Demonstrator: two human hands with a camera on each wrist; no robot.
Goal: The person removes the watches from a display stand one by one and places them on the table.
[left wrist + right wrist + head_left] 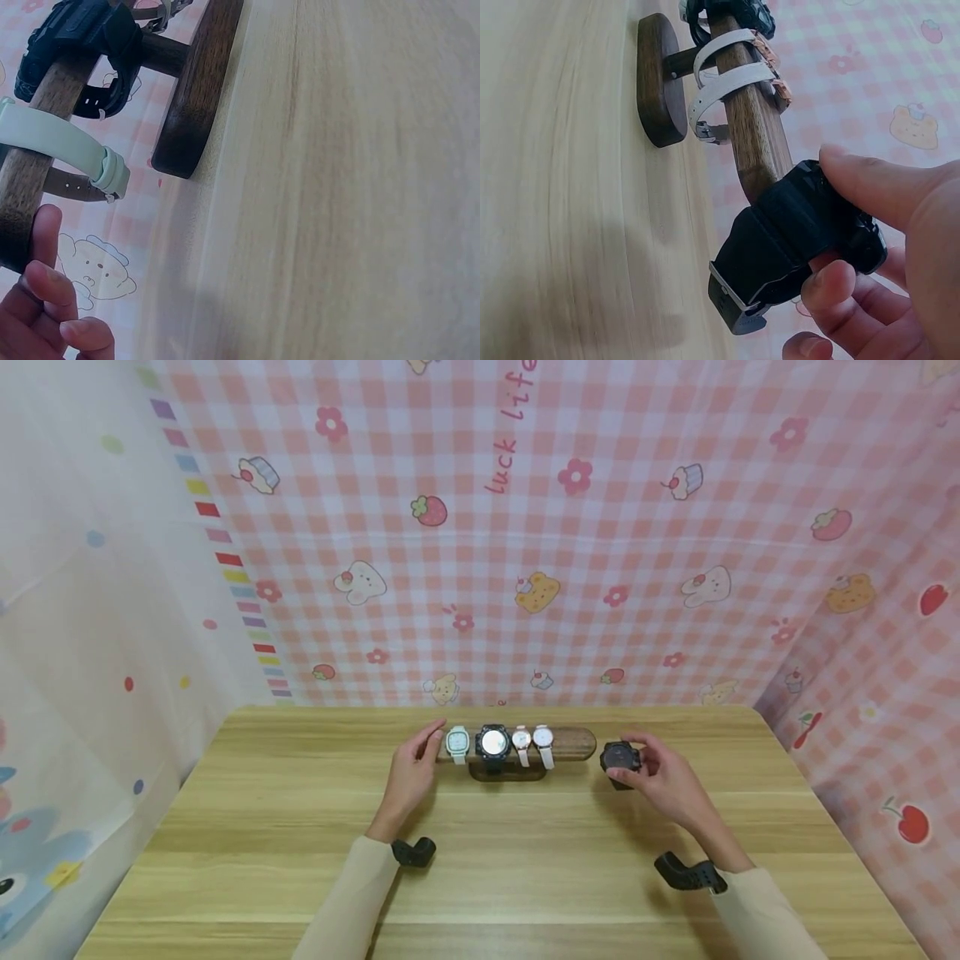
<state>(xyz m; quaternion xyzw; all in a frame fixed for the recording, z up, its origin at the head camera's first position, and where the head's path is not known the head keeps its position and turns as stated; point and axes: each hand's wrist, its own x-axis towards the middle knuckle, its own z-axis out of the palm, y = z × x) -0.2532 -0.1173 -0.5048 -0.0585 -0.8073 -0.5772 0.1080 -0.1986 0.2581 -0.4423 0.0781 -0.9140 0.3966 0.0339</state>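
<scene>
My right hand [663, 777] pinches a black wristwatch [619, 763], its buckled strap [742, 277] hanging below the fingers in the right wrist view. That watch sits just off the right end of a dark wooden watch stand [573, 744]. At the stand's left end my left hand [412, 768] holds the bar, fingertips [46, 225] against the wood. Along the bar hang a mint-green watch [457, 742], a large black watch [492, 743] and two small watches with pale straps, one pinkish [521, 739], one white [543, 739].
The stand's oval base [507, 772] rests on a light wood table [510, 868] near its back edge. A pink checked cloth [480, 552] hangs behind. Black wrist bands [414, 852] are worn on both forearms.
</scene>
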